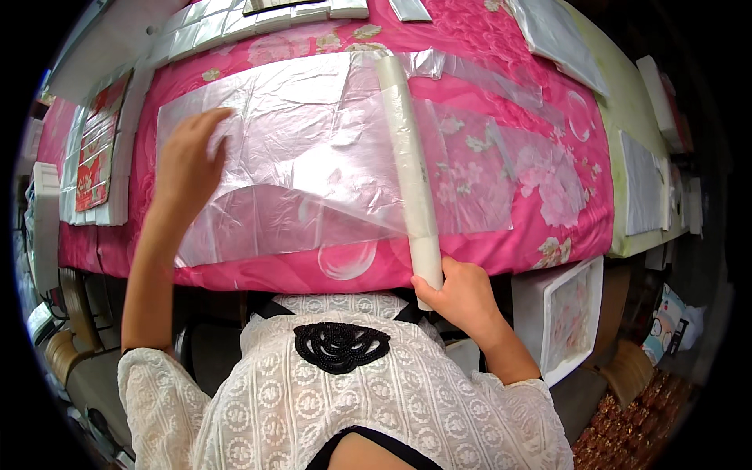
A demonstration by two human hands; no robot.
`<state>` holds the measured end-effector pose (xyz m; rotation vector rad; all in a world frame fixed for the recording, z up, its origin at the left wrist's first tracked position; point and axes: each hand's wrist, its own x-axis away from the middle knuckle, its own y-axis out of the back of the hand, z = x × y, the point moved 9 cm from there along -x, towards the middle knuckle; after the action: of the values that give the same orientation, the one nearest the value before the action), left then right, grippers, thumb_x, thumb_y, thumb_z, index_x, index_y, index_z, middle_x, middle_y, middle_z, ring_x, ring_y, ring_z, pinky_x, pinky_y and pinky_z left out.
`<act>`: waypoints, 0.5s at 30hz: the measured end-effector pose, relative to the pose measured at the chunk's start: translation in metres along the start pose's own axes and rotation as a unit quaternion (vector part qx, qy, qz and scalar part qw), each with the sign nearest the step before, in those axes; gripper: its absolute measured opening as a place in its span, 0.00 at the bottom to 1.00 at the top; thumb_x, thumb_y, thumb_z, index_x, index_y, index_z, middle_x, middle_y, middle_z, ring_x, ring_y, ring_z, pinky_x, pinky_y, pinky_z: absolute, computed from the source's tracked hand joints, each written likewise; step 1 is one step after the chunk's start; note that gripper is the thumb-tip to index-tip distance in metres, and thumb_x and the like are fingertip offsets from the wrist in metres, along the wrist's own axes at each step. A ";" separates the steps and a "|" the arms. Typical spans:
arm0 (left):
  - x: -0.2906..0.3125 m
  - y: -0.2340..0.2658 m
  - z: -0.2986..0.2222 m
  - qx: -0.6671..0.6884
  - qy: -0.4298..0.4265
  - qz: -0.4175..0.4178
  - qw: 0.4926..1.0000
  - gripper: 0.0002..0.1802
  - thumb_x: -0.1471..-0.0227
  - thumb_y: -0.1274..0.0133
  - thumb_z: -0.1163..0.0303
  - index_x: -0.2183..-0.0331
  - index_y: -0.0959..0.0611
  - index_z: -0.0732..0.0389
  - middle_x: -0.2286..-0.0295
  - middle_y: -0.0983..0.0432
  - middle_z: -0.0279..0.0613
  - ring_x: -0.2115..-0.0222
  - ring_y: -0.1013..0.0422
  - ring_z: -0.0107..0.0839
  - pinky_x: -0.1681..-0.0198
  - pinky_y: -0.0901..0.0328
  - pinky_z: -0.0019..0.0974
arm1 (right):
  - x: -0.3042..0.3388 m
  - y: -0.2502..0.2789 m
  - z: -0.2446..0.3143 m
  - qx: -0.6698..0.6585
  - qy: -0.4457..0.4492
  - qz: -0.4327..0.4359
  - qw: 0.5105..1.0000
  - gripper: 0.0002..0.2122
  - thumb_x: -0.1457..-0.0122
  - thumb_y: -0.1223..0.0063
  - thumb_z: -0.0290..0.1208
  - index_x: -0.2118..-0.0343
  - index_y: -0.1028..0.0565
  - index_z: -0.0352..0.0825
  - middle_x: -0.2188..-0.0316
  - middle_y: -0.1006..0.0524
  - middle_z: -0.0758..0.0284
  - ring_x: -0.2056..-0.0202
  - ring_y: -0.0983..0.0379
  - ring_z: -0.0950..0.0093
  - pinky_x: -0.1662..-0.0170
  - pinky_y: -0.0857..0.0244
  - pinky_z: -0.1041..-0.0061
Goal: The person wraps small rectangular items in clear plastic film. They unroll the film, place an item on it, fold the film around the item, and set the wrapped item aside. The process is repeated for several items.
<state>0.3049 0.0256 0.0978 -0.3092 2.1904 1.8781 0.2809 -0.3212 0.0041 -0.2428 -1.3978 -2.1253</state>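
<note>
My right hand (462, 291) grips the near end of a long whitish roll (409, 168), which lies across the clear plastic sheets on the table. Thumb and fingers wrap round its tip, just past the table's front edge. Left of the roll a wide, wrinkled clear plastic sheet (274, 157) is spread over the pink cloth. My left hand (192, 157) hovers over or rests on this sheet's left part, fingers bent and apart, nothing visible in them. More clear film (470, 172) lies to the right of the roll, its edges overlapping.
A pink floral cloth (345, 262) covers the table. White packets (227, 27) line the far left edge, and a stack with a red-patterned top (100, 149) stands at left. Flat plastic packs (560, 35) lie far right. A white bin (576, 313) stands below the right front edge.
</note>
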 end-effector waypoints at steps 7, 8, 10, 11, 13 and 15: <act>0.004 -0.127 -0.171 0.216 -0.070 0.084 0.970 0.36 0.53 0.56 0.64 0.45 0.43 0.73 0.43 0.51 0.62 0.40 0.54 0.51 0.38 0.60 0.49 | -0.004 -0.001 0.001 -0.046 0.020 -0.003 0.999 0.23 0.54 0.44 0.49 0.76 0.25 0.27 0.81 0.25 0.52 0.77 0.26 0.56 0.71 0.33 0.61; 0.007 -0.132 -0.173 0.194 -0.071 0.081 0.975 0.37 0.54 0.56 0.64 0.45 0.44 0.75 0.43 0.52 0.62 0.40 0.55 0.51 0.38 0.61 0.49 | -0.005 -0.001 0.002 -0.045 0.030 0.016 0.998 0.23 0.54 0.44 0.50 0.77 0.25 0.27 0.81 0.25 0.53 0.77 0.26 0.57 0.71 0.33 0.62; 0.009 -0.137 -0.176 0.145 -0.081 0.077 0.983 0.39 0.55 0.57 0.63 0.45 0.45 0.77 0.43 0.53 0.64 0.40 0.57 0.52 0.38 0.62 0.50 | -0.008 0.002 0.005 -0.048 0.049 0.049 0.996 0.24 0.54 0.43 0.51 0.77 0.25 0.27 0.81 0.25 0.53 0.77 0.26 0.57 0.71 0.33 0.62; 0.010 -0.140 -0.178 0.108 -0.081 0.088 0.987 0.40 0.55 0.60 0.60 0.46 0.44 0.80 0.44 0.52 0.67 0.40 0.58 0.53 0.38 0.65 0.50 | -0.014 0.007 0.004 -0.052 0.046 0.055 0.996 0.25 0.54 0.43 0.52 0.78 0.25 0.27 0.81 0.25 0.53 0.77 0.26 0.57 0.71 0.33 0.63; 0.010 -0.142 -0.181 0.099 -0.087 0.089 0.987 0.41 0.56 0.61 0.59 0.46 0.43 0.80 0.44 0.52 0.67 0.39 0.59 0.54 0.38 0.67 0.51 | -0.032 0.020 0.005 -0.066 0.041 0.067 0.995 0.25 0.54 0.43 0.53 0.78 0.25 0.27 0.81 0.25 0.53 0.77 0.26 0.58 0.72 0.33 0.64; 0.012 -0.143 -0.182 0.091 -0.087 0.094 0.988 0.41 0.56 0.61 0.58 0.46 0.44 0.80 0.43 0.53 0.67 0.39 0.60 0.55 0.38 0.68 0.52 | -0.068 0.045 0.022 -0.097 0.072 0.020 0.992 0.26 0.53 0.44 0.53 0.77 0.24 0.26 0.81 0.25 0.53 0.77 0.25 0.59 0.72 0.33 0.65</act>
<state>0.3307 -0.1759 -0.0138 0.0948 2.3165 1.7024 0.3584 -0.2901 0.0183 -0.1875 -1.0975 -2.2002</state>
